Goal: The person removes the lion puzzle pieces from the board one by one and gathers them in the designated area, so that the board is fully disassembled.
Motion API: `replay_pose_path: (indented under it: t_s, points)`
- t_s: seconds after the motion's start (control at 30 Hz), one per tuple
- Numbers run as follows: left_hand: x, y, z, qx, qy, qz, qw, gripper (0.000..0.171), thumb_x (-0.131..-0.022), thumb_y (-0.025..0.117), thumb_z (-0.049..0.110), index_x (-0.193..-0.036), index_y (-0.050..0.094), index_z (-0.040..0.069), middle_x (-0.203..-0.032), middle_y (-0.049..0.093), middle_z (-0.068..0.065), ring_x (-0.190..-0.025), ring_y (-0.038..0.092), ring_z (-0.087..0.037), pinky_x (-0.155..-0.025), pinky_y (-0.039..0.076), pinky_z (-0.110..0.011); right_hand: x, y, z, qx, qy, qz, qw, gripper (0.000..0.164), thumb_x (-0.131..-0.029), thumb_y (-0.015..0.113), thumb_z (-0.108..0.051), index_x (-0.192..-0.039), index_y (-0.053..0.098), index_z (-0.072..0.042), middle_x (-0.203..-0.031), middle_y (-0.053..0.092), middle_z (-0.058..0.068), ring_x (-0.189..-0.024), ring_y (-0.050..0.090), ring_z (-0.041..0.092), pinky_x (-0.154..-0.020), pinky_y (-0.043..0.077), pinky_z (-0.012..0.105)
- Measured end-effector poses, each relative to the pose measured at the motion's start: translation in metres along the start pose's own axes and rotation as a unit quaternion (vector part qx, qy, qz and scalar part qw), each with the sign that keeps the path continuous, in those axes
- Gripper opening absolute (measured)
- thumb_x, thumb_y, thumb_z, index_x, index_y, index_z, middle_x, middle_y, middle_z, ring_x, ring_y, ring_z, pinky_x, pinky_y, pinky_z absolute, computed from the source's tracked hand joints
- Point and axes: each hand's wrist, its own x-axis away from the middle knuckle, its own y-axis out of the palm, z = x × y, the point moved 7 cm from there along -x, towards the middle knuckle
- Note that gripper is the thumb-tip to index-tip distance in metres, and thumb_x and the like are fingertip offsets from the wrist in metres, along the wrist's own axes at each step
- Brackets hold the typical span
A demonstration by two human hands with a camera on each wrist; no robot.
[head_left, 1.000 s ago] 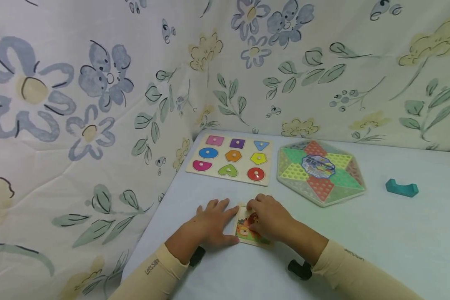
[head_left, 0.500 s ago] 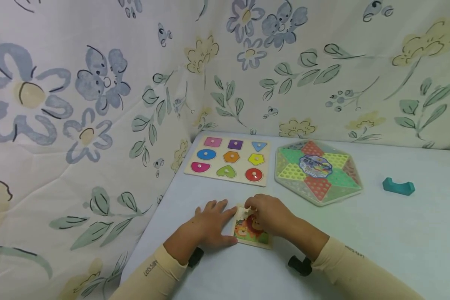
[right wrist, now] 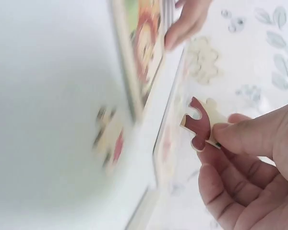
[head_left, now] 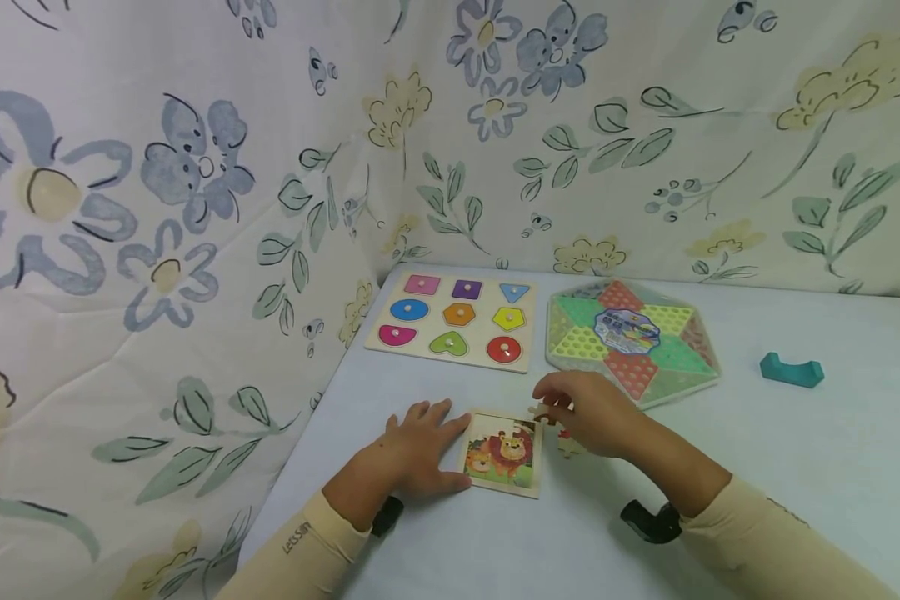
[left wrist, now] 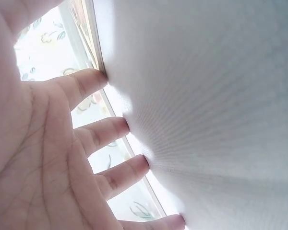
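Observation:
A small square lion jigsaw puzzle [head_left: 501, 457] in a light wooden frame lies flat on the table, its upper part showing pale areas. My left hand [head_left: 422, 450] rests at the frame's left side, fingers spread, with thumb and forefinger touching its edge. Just right of the puzzle, my right hand [head_left: 596, 414] pinches a brown-and-cream jigsaw piece [right wrist: 199, 123] between thumb and fingers, above the table. Beneath that hand a second jigsaw piece [head_left: 567, 444], cream with a red patch, lies loose; it is blurred in the right wrist view.
Behind the puzzle lie a wooden shape board [head_left: 450, 321] with coloured knobbed pieces and a hexagonal Chinese checkers board [head_left: 633, 337]. A teal curved block [head_left: 792, 371] sits further right. Floral cloth [head_left: 607, 150] hangs along the back and left sides.
My right hand has moved off the puzzle to the right, and the pinched piece and the loose piece now show. The left hand stays at the frame. The head view has shifted slightly.

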Motion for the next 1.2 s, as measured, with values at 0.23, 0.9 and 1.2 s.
replay_pose_path:
  t_s: [0.23, 0.9, 1.2]
  points:
    - [0.003, 0.000, 0.000, -0.004, -0.003, 0.003, 1.0000, 0.092, -0.082, 0.073, 0.066, -0.160, 0.035, 0.034, -0.167, 0.030, -0.005, -0.152, 0.026, -0.038, -0.114, 0.031, -0.071, 0.023, -0.011, 0.035, -0.001, 0.035, -0.016, 0.999, 0.019, -0.094, 0.071, -0.004, -0.110, 0.073, -0.013, -0.090, 0.067, -0.006, -0.084, 0.061, 0.012, -0.070, 0.053, 0.028]
    - [0.002, 0.001, 0.000, 0.008, -0.001, 0.007, 0.9999, 0.091, -0.082, 0.074, 0.064, -0.160, 0.036, 0.033, -0.167, 0.030, -0.005, -0.152, 0.025, -0.038, -0.114, 0.029, -0.072, 0.037, 0.003, 0.078, -0.011, 0.032, -0.036, 0.999, 0.023, -0.087, 0.076, -0.002, -0.107, 0.071, -0.013, -0.083, 0.065, -0.009, -0.076, 0.060, 0.009, -0.067, 0.051, 0.023]
    - [0.002, -0.001, 0.002, 0.010, 0.001, 0.013, 0.9999, 0.091, -0.082, 0.075, 0.063, -0.160, 0.037, 0.033, -0.167, 0.030, -0.005, -0.152, 0.025, -0.038, -0.114, 0.029, -0.073, 0.036, 0.004, 0.077, 0.005, 0.041, -0.028, 0.999, 0.023, -0.085, 0.077, -0.003, -0.106, 0.071, -0.012, -0.079, 0.062, -0.009, -0.073, 0.055, 0.011, -0.063, 0.049, 0.025]
